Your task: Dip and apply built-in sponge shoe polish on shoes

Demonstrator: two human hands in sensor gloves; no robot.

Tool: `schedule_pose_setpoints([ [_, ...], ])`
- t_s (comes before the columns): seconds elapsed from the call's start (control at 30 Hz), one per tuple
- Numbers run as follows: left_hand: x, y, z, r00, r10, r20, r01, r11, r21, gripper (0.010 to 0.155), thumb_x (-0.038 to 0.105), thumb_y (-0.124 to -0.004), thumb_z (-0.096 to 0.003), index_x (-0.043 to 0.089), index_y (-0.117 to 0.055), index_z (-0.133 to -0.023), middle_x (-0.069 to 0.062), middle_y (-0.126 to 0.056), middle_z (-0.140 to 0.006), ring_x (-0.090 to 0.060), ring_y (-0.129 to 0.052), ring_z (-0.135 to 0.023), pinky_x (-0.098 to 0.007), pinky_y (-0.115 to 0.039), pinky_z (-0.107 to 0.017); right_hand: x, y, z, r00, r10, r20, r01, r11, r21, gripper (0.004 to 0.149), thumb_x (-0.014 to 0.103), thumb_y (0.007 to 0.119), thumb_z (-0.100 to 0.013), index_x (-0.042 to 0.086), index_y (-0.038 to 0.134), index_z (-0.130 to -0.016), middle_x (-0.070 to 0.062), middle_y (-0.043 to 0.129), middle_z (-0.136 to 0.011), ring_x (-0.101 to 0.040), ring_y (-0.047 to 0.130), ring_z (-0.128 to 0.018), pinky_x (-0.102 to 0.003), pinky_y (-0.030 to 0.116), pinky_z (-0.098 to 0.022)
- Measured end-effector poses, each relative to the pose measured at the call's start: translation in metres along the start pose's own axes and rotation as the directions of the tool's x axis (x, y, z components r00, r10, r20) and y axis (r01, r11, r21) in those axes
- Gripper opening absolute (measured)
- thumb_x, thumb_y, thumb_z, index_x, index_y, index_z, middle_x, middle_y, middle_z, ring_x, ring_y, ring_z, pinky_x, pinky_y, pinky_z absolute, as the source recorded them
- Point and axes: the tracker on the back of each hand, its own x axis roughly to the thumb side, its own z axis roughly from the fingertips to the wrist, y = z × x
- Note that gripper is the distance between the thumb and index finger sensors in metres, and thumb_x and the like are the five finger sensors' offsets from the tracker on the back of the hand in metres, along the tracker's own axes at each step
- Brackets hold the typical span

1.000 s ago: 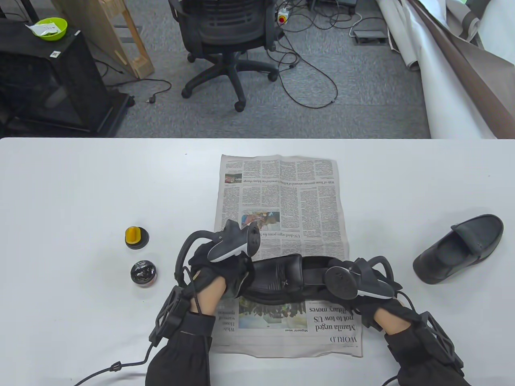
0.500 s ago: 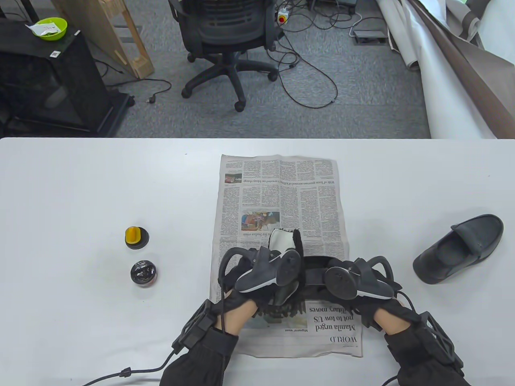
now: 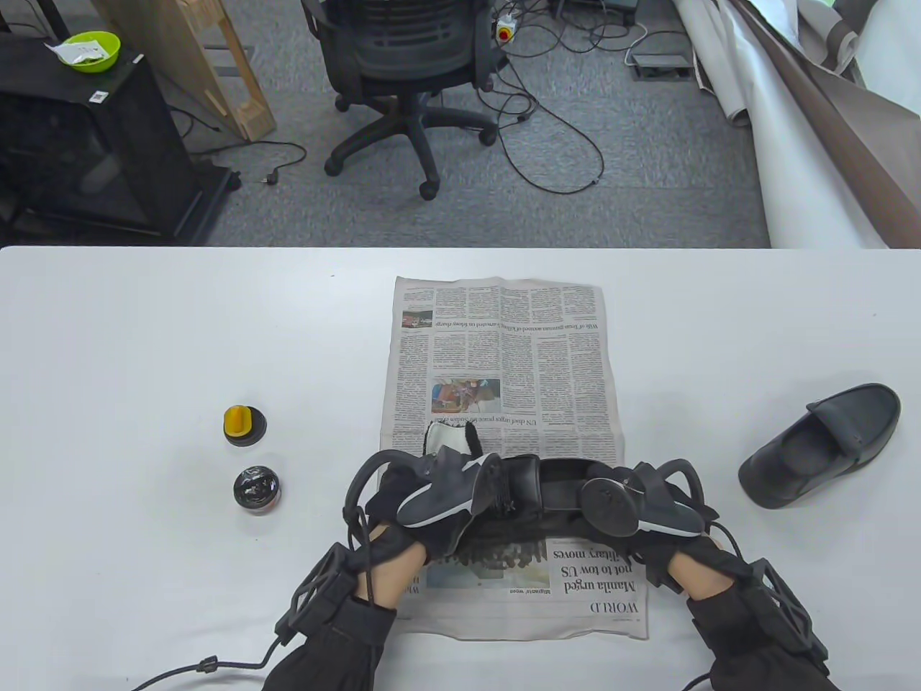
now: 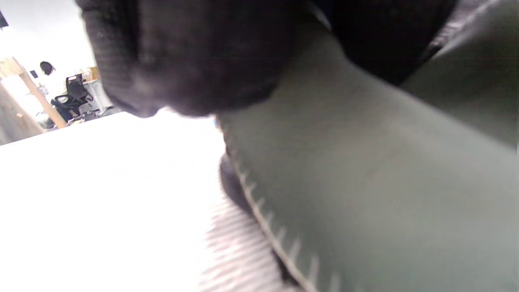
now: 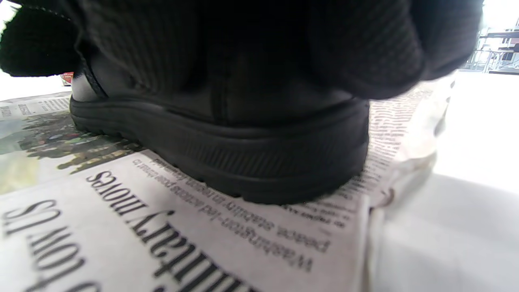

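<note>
Steadying the black loafer (image 3: pixel 532 489) on the newspaper (image 3: pixel 504 345) to spare the bench, I'm curling my right hand (image 3: pixel 647 518) round its heel while my left hand (image 3: pixel 424 504) is rubbing a cloth (image 3: pixel 445 437) over its toe; left fingers hidden, grip unclear

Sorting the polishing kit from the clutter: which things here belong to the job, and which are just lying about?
In the job:
shoe on the newspaper
second shoe
open polish tin
yellow-knobbed lid
white cloth
newspaper
left hand
right hand

Lying about:
office chair
green bowl
floor cables

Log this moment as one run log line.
left hand: rubs cloth on shoe | right hand: grips heel | newspaper: underneath
</note>
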Motion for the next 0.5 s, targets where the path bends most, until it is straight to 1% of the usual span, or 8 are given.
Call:
schedule_pose_setpoints([
  [0.1,-0.011,-0.003,-0.001,0.998,0.058,-0.005,-0.058,0.998,-0.026,0.057,0.051,-0.086,-0.0418,0.031,-0.075,-0.093,0.003,-0.102,-0.049,-0.008,-0.102,-0.015,-0.042,-0.09,-0.051,0.0,0.0,0.0,1.0,0.003,-0.003,-0.003,1.0,0.0,0.042,0.057,0.081,-0.033,0.026,0.088,-0.059,0.0,0.083,-0.071,-0.019,0.094,-0.034,-0.045,0.082,-0.05],
  [0.17,-0.01,0.001,0.0,1.0,0.012,-0.005,-0.012,1.0,-0.027,0.057,0.051,-0.088,-0.0416,0.03,-0.075,-0.093,0.003,-0.102,-0.049,-0.008,-0.102,-0.015,-0.042,-0.09,-0.051,0.001,0.0,0.001,1.0,0.007,-0.004,-0.007,1.0,-0.001,0.042,0.057,0.081,-0.032,0.026,0.088,-0.059,0.0,0.083,-0.071,-0.019,0.095,-0.034,-0.045,0.082,-0.05],
  [0.2,-0.005,0.004,0.002,0.999,-0.033,0.011,0.033,0.999,0.021,0.057,0.051,-0.088,-0.041,0.031,-0.076,-0.093,0.004,-0.102,-0.049,-0.007,-0.102,-0.015,-0.041,-0.09,-0.051,0.0,0.0,0.0,1.0,0.002,0.0,-0.002,1.0,0.0,0.041,0.057,0.081,-0.033,0.026,0.088,-0.059,0.0,0.083,-0.071,-0.019,0.094,-0.034,-0.045,0.082,-0.05],
  [0.27,0.006,0.01,0.007,0.999,-0.033,0.037,0.027,0.99,0.139,0.057,0.051,-0.089,-0.0405,0.032,-0.076,-0.092,0.005,-0.102,-0.048,-0.007,-0.102,-0.015,-0.04,-0.091,-0.051,0.0,0.0,0.0,1.0,-0.001,0.002,0.001,1.0,0.001,0.042,0.057,0.081,-0.033,0.026,0.088,-0.059,-0.001,0.083,-0.071,-0.019,0.094,-0.034,-0.045,0.082,-0.05],
  [0.33,0.023,0.015,0.011,0.988,0.086,0.125,-0.111,0.97,0.217,0.057,0.051,-0.089,-0.0402,0.033,-0.076,-0.092,0.005,-0.102,-0.048,-0.007,-0.102,-0.015,-0.04,-0.091,-0.05,0.0,0.0,0.001,1.0,0.003,0.0,-0.003,1.0,0.0,0.042,0.057,0.081,-0.032,0.026,0.088,-0.059,-0.001,0.083,-0.071,-0.019,0.094,-0.034,-0.045,0.082,-0.05],
  [0.37,0.032,0.018,0.013,0.971,0.162,0.177,-0.202,0.951,0.236,0.057,0.051,-0.089,-0.0404,0.033,-0.075,-0.093,0.004,-0.102,-0.049,-0.007,-0.102,-0.015,-0.04,-0.091,-0.051,0.0,0.0,0.001,1.0,0.005,0.0,-0.005,1.0,-0.001,0.042,0.057,0.081,-0.032,0.026,0.088,-0.059,0.0,0.083,-0.071,-0.019,0.094,-0.034,-0.045,0.082,-0.05],
  [0.43,0.049,0.023,0.014,0.946,0.228,0.232,-0.285,0.925,0.25,0.057,0.051,-0.089,-0.0401,0.033,-0.074,-0.093,0.004,-0.102,-0.05,-0.008,-0.102,-0.016,-0.041,-0.091,-0.051,0.0,0.0,0.001,1.0,0.0,0.001,0.0,1.0,-0.001,0.042,0.057,0.081,-0.033,0.026,0.088,-0.059,-0.001,0.083,-0.071,-0.019,0.094,-0.034,-0.045,0.082,-0.05],
  [0.5,0.062,0.023,0.013,0.958,0.198,0.206,-0.248,0.934,0.258,0.058,0.051,-0.088,-0.04,0.033,-0.073,-0.094,0.004,-0.102,-0.05,-0.008,-0.102,-0.016,-0.041,-0.09,-0.051,0.0,0.0,0.001,1.0,-0.001,-0.001,0.001,1.0,0.0,0.042,0.057,0.081,-0.031,0.026,0.088,-0.059,0.0,0.083,-0.071,-0.019,0.094,-0.034,-0.045,0.082,-0.05],
])
